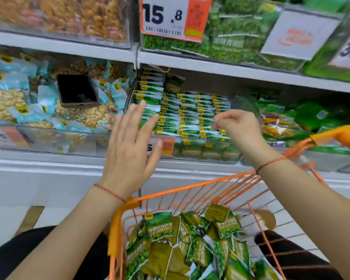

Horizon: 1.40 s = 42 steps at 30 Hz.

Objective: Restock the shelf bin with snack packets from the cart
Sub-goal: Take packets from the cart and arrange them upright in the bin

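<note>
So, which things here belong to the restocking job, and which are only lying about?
Belong to the job:
- green packets in the orange cart
- shelf bin with rows of green packets
- left hand and right hand, both holding nothing

Lying about:
- phone on the nut packets
- price tag

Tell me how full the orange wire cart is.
Partly full: loose green snack packets lie heaped across the bottom of the orange wire cart, while its upper bars stand bare above them.
</note>
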Tool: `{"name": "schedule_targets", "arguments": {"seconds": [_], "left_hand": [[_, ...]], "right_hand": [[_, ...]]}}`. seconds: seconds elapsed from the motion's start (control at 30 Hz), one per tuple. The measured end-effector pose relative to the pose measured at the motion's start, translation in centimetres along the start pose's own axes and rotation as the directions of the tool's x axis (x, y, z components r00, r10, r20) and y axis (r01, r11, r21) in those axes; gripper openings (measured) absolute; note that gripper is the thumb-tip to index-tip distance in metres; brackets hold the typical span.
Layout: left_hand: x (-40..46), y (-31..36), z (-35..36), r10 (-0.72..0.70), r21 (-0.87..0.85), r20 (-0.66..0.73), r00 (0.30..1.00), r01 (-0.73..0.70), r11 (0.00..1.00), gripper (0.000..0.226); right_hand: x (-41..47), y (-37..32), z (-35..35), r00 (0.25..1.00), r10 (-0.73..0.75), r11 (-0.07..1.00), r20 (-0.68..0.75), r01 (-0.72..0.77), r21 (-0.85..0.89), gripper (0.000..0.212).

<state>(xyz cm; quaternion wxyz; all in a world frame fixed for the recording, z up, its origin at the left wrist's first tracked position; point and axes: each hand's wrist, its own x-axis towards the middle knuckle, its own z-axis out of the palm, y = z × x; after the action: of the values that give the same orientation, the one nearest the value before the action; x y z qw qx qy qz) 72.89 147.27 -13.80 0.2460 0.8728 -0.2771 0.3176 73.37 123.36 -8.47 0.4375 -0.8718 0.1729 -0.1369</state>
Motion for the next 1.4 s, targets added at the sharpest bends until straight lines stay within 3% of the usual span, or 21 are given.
{"name": "schedule_targets", "arguments": {"seconds": [0.17, 0.23, 0.27, 0.33, 0.4, 0.47, 0.53, 0.63, 0.83, 1.0, 1.1, 1.17, 1.23, 1.33, 1.4], "left_hand": [[-0.6, 5.8, -3.2, 0.187, -0.145, 0.157, 0.97, -0.164, 0.976, 0.035], [-0.7, 8.1, -4.5, 0.162, -0.236, 0.342, 0.926, -0.082, 0.968, 0.033], [-0.9, 9.2, -4.7, 0.145, -0.228, 0.476, 0.867, -0.037, 0.973, 0.03], [-1.9, 10.5, -4.1, 0.116, -0.12, 0.746, 0.655, -0.039, 0.992, 0.028], [-3.5, 10.9, -2.8, 0.058, -0.038, 0.919, 0.39, -0.059, 0.998, 0.031], [-4.5, 11.4, -2.0, 0.025, -0.018, 0.99, 0.139, -0.055, 0.998, 0.029], [-4.8, 12.8, -2.0, -0.007, 0.0, 0.996, -0.086, -0.081, 0.997, 0.021], [-4.8, 14.9, -2.0, -0.03, -0.008, 0.973, -0.228, -0.163, 0.987, 0.038], [-7.4, 12.3, 0.8, -0.002, -0.016, 0.955, -0.297, -0.06, 0.998, 0.038], [-8.0, 12.6, 2.0, -0.011, -0.034, 0.952, -0.306, -0.141, 0.989, 0.041], [-8.9, 12.2, 3.2, -0.004, -0.066, 0.943, -0.332, -0.199, 0.978, 0.023], [-8.8, 11.5, 3.5, 0.023, -0.065, 0.947, -0.32, -0.123, 0.99, 0.018], [-7.9, 11.0, 2.8, 0.067, -0.06, 0.963, -0.261, 0.037, 0.998, 0.017], [-6.3, 9.7, 1.8, 0.108, -0.087, 0.993, -0.046, 0.335, 0.938, 0.024], [-5.8, 9.5, 1.2, 0.076, -0.101, 0.995, 0.067, 0.537, 0.838, 0.026]], "right_hand": [[-5.0, 1.0, -2.5, 0.995, -0.023, 0.988, 0.099, 0.007, 0.157, 0.025], [-7.2, 1.0, -3.4, 0.983, -0.041, 0.989, 0.176, 0.016, 0.146, 0.018], [-8.3, 1.1, -3.9, 0.967, -0.043, 0.997, 0.25, 0.027, 0.066, 0.017], [-10.3, 1.6, -5.0, 0.882, 0.022, 0.973, 0.47, 0.089, -0.212, 0.02], [-11.9, 3.0, -5.2, 0.734, 0.193, 0.849, 0.651, 0.208, -0.486, 0.017], [-12.9, 5.2, -4.4, 0.621, 0.364, 0.702, 0.694, 0.308, -0.643, 0.019], [-13.4, 7.7, -3.1, 0.579, 0.424, 0.616, 0.697, 0.38, -0.69, 0.034], [-13.7, 10.6, -2.0, 0.594, 0.359, 0.619, 0.72, 0.426, -0.659, 0.055], [-14.3, 11.9, -1.0, 0.577, 0.291, 0.649, 0.763, 0.467, -0.6, 0.054], [-14.4, 11.8, 0.0, 0.581, 0.291, 0.622, 0.76, 0.489, -0.612, 0.046], [-13.8, 11.8, -0.3, 0.573, 0.307, 0.667, 0.76, 0.44, -0.601, 0.037], [-13.1, 11.7, -1.0, 0.606, 0.273, 0.719, 0.747, 0.388, -0.577, 0.023], [-12.6, 10.9, -2.2, 0.654, 0.22, 0.817, 0.724, 0.282, -0.503, 0.018], [-12.3, 9.5, -3.7, 0.743, 0.17, 0.94, 0.647, 0.075, -0.333, 0.023], [-12.2, 8.8, -4.4, 0.788, 0.169, 0.972, 0.592, -0.036, -0.23, 0.027]]}}
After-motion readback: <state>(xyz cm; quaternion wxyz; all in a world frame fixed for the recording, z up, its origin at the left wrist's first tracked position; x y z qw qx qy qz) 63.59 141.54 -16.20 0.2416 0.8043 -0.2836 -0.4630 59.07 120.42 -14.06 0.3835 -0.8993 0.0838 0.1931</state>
